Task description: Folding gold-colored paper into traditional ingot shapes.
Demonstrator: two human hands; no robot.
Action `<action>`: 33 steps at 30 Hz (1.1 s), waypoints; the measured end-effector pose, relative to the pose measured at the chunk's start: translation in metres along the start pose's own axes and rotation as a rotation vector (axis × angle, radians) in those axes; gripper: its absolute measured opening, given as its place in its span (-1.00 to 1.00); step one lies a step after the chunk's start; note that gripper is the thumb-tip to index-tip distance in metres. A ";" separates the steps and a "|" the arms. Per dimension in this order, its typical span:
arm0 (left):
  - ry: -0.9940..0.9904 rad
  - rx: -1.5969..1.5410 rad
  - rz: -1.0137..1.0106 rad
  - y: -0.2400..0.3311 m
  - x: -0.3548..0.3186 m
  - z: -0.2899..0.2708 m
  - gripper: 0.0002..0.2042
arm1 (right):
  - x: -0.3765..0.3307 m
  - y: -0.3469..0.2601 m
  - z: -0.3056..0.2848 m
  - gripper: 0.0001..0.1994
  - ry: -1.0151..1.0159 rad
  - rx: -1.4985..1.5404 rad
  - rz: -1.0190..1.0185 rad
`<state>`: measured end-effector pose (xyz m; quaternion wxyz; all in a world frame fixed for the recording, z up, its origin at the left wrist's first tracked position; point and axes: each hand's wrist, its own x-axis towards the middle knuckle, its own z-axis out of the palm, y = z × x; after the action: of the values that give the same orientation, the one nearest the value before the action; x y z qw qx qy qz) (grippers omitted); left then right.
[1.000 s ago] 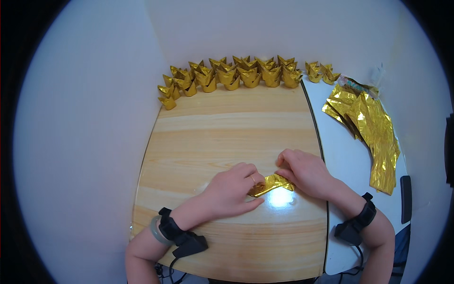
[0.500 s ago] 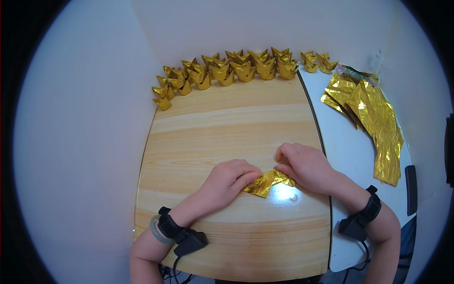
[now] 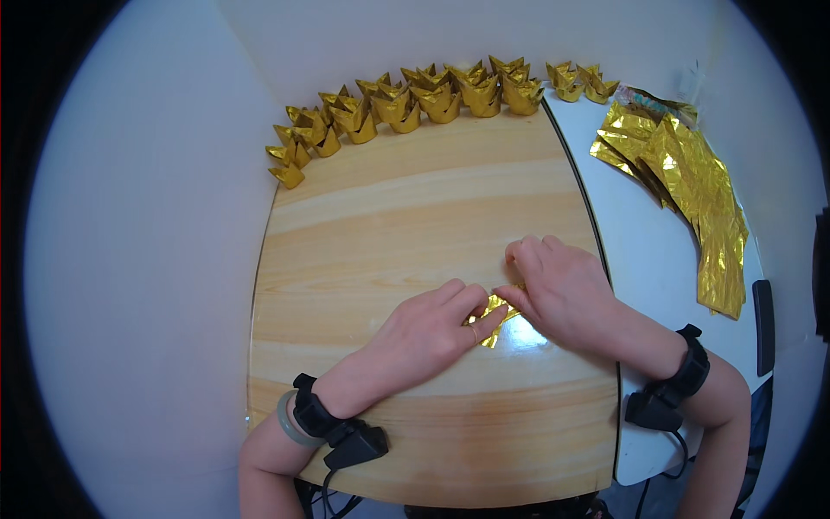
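A small folded piece of gold foil paper lies on the wooden tabletop, mostly covered by my fingers. My left hand is closed on its left part, thumb and fingers bent over the foil. My right hand grips its right end, the thumb against the foil and the fingers curled above. How the folds run beneath the fingers is hidden. Along the far edge stand several finished gold paper ingots with pointed tips, packed in a curved row.
Two more gold ingots stand on the white table at the right. A fanned stack of gold foil sheets lies there, with a clear plastic wrapper behind it. The wooden tabletop meets walls at the far side and left.
My left hand has shifted right along the foil, its fingers now covering more of it. The two hands are closer together. The whole view has tilted slightly.
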<state>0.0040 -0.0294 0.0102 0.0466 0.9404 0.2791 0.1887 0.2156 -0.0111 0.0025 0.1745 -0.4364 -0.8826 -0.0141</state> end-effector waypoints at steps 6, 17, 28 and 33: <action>0.017 0.012 0.054 0.000 0.003 0.001 -0.63 | -0.004 0.006 -0.004 -0.62 -0.007 0.001 0.076; 0.008 0.038 0.095 -0.005 -0.001 0.001 -0.60 | -0.006 0.030 -0.011 -0.70 0.041 -0.100 -0.034; 0.092 -0.121 0.029 -0.012 -0.001 -0.005 -0.81 | -0.031 -0.004 -0.058 -0.65 -0.376 0.513 0.328; 0.062 -0.034 -0.029 -0.001 0.008 -0.004 -0.83 | -0.043 0.008 -0.048 -0.59 -0.242 0.626 0.024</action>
<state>0.0076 -0.0243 0.0163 0.0565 0.9290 0.2907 0.2220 0.2599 -0.0477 0.0330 0.1942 -0.3704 -0.8533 0.3115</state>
